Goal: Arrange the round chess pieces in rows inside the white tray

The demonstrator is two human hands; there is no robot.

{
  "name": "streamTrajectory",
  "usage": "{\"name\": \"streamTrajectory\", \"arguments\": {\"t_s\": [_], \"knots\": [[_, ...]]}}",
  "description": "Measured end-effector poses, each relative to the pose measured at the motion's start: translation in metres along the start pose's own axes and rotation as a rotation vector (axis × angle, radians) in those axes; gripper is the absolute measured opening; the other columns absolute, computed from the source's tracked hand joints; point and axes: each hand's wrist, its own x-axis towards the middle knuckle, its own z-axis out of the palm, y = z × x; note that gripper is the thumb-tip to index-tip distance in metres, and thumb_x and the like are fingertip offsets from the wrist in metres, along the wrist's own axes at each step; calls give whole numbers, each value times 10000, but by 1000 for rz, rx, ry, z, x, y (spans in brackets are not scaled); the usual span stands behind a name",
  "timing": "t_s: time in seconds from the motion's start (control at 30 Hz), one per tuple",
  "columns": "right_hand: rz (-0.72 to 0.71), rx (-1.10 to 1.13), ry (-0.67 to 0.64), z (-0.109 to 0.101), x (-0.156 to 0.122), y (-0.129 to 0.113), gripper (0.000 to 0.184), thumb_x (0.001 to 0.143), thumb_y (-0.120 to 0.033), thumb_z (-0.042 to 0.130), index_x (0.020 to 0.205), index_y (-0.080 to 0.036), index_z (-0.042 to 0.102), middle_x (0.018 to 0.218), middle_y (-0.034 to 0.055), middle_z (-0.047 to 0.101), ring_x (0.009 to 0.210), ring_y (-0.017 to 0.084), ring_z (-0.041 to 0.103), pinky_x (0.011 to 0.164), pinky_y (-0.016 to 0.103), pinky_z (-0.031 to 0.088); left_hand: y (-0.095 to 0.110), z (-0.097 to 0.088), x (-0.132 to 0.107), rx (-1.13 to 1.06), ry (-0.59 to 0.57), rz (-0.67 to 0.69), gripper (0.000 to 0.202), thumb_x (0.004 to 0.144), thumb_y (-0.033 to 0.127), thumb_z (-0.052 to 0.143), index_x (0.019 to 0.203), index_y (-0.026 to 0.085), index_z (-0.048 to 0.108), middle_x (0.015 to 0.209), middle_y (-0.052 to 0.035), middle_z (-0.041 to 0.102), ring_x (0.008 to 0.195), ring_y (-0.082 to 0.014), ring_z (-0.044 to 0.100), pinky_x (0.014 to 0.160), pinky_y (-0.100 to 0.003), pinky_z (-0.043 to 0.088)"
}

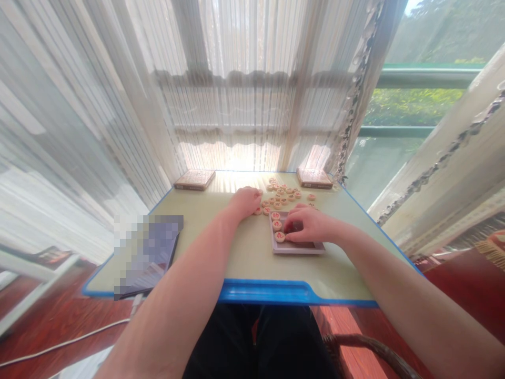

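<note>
My right hand (311, 223) reaches into a shallow, open box tray (298, 251). Its thumb and fingertips are closed at a round Chinese chess piece (280, 237) with a red character, the nearest of three in a column along the tray's left wall. Beyond it stand a second piece (276, 225) and a third piece (275, 216). Left of the tray, my left hand (248, 201) rests over the table with its fingers curled in; what they hold, if anything, is hidden. A loose chess piece (258, 211) lies beside that hand's fingers.
Several loose chess pieces (284, 201) are spread behind the tray on the blue-edged table (205, 247). Flat boxes stand at the far left (195, 179) and far right (314, 178). A tablet (158, 252) with a white cable (71, 342) lies left. Curtains (244, 95) hang behind.
</note>
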Motion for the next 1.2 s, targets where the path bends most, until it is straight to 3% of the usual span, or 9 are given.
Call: {"name": "streamTrajectory", "arguments": {"t_s": [0.5,0.87,1.2], "knots": [[-19,-80,37,2,0,-1,299,702,-505,621,741,-212,670,766,31,670,834,204,533,702,301,401,1,-1,-1,8,-16,-6,318,819,288,417,966,176,675,1053,-81,648,1005,-217,587,888,-301,445],[-43,-120,86,6,-1,-10,258,715,-467,618,696,-213,660,712,15,649,790,178,521,687,273,392,0,-2,-1,20,-25,0,328,826,295,412,988,170,669,1062,-85,643,1004,-218,585,893,-305,445],[-22,-111,99,10,1,-12,332,744,-505,571,618,-202,622,656,27,627,754,172,525,620,266,365,0,-2,-1,15,-22,0,323,826,291,414,984,174,670,1067,-84,641,1010,-216,583,901,-299,441]]}}
